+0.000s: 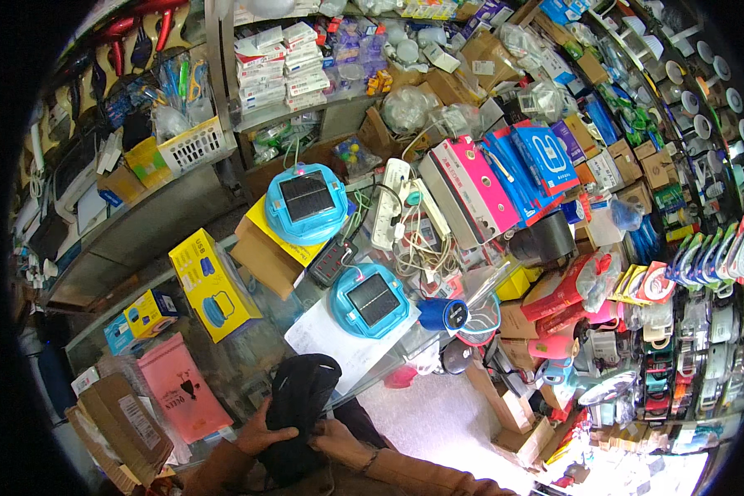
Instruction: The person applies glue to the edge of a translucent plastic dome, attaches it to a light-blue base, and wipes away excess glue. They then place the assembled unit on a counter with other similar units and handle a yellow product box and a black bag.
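Low in the view, over the near edge of the counter, I hold a soft black bag (298,413). My left hand (264,431) is closed round its left side, the thumb lying across the front. My right hand (343,446) is closed at its right side with bent fingers, pinching the edge; the fingertips are partly hidden. Just beyond the bag, a white paper sheet (314,335) lies on the glass counter. On its far end rests a light-blue solar lamp (369,302) with a dark panel on top. A second blue solar lamp (307,203) sits on a yellow box.
A yellow lamp box (215,285) and a pink plastic packet (183,388) lie to the left, beside a torn cardboard box (124,430). A white power strip (388,207) and tangled cables (422,260) stand behind the lamps. Crowded shelves curve along the right.
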Tool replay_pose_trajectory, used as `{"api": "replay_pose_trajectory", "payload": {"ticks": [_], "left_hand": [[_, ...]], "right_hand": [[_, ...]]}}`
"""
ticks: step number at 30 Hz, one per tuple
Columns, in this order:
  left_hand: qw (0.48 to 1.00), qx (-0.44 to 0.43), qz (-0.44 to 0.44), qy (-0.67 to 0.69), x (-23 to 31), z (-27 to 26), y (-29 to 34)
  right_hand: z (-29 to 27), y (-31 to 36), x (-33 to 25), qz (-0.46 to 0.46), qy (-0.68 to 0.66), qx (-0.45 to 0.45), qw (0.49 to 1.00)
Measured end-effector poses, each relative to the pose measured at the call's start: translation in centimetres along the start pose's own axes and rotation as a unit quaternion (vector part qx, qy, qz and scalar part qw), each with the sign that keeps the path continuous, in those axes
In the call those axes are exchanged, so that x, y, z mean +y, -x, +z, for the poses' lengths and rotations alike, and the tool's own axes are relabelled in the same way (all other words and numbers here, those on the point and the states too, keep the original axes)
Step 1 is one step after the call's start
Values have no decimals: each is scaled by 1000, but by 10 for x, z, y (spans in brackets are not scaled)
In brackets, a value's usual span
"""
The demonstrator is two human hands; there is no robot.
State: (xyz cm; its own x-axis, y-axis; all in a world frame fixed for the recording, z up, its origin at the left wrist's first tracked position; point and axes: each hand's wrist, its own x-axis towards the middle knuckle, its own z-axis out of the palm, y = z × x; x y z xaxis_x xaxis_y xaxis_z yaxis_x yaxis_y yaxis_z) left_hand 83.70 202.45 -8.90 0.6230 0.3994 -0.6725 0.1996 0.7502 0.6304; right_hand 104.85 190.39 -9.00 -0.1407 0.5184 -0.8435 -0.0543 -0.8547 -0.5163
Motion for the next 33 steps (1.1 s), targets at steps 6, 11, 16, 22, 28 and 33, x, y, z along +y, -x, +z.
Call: {"api": "replay_pose_trajectory", "payload": {"ticks": [6,11,16,22,28,33], "left_hand": [[1000,-11,4,-1,-3,8,4],[998,35,3,57,7,25,3],[992,74,21,102,20,40,-10],[991,109,35,71,16,36,-32],[985,133,-67,85,-4,23,-48],[985,147,-91,-19,-21,6,-53]], "right_hand": [[-16,22,-17,-21,-12,-30,999],[-31,18,-33,-18,57,-48,997],[-54,5,-38,-69,103,-44,991],[-66,-25,-28,-179,192,0,965],[-88,-51,-20,-75,179,-80,978],[-61,-82,48,-32,137,-102,985]]}}
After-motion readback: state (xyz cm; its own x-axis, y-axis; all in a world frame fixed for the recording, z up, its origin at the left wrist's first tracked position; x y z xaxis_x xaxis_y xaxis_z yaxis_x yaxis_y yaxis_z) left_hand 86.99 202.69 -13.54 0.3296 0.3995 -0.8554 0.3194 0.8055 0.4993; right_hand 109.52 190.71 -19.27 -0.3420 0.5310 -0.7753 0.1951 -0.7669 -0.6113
